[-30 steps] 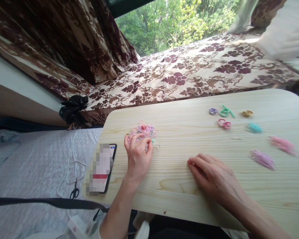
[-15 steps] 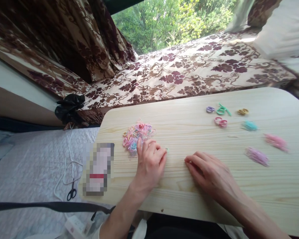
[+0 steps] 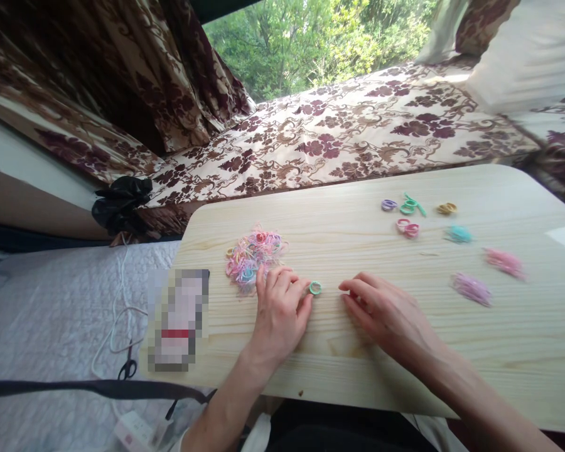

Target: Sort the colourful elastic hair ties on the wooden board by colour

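A small green hair tie is at the thumb and index fingertips of my left hand, which are closed on its edge. Just left of that hand lies a tangled pile of mixed pastel elastic bands and hair ties. My right hand hovers at the tabletop to the right of the green hair tie, thumb and forefinger slightly apart, nothing visible between them. Beyond it sit sorted groups: purple ties, green ties, pink ties, tan ties, turquoise bands, pink bands and lilac bands.
A single pale band lies on the wooden table. A blurred-out rectangular item rests at the table's left edge. Scissors and a white cord are on the quilted bedding. Floral fabric covers the window ledge.
The green hair tie shows fully now at my left fingertips, where only its edge peeked out before. My right thumb and forefinger have parted. The view has shifted slightly.
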A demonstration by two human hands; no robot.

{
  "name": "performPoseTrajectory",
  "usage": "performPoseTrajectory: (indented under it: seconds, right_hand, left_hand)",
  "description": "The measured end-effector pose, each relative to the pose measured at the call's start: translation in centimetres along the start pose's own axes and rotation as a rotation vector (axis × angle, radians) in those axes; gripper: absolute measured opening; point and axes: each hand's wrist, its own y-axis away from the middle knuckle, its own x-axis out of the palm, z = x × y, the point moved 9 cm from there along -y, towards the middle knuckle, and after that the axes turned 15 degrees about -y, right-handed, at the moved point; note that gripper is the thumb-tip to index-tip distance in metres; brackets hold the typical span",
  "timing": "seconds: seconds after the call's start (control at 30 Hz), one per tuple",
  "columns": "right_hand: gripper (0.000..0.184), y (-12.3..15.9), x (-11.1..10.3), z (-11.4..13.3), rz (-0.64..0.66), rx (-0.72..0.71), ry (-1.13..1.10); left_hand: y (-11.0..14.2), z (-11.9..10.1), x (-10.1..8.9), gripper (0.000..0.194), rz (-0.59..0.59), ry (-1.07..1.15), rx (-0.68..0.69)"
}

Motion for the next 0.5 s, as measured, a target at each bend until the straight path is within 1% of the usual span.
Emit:
performPoseTrajectory:
  seconds: [0.13,0.27,0.37,0.5]
  right_hand:
    - [0.019,-1.1,0.9,0.4,0.022,0.027,-0.036]
    - [0.02,-1.8,1.9,0.8,0.049,0.057,0.011]
    - [0.017,-2.1,2.1,0.8,0.05,0.071,0.057]
    - [0.018,-2.2,2.3,0.7,0.058,0.075,0.064]
  left_hand:
    - [0.0,-0.1,0.1,0.013,0.005,0.01,0.001]
    - [0.0,-0.1,0.0,0.012,-0.001,0.02,0.002]
    - [0.0,0.0,-0.1,0.013,-0.004,0.029,-0.004]
    - [0.1,0.0,0.1,0.013,0.003,0.031,-0.007]
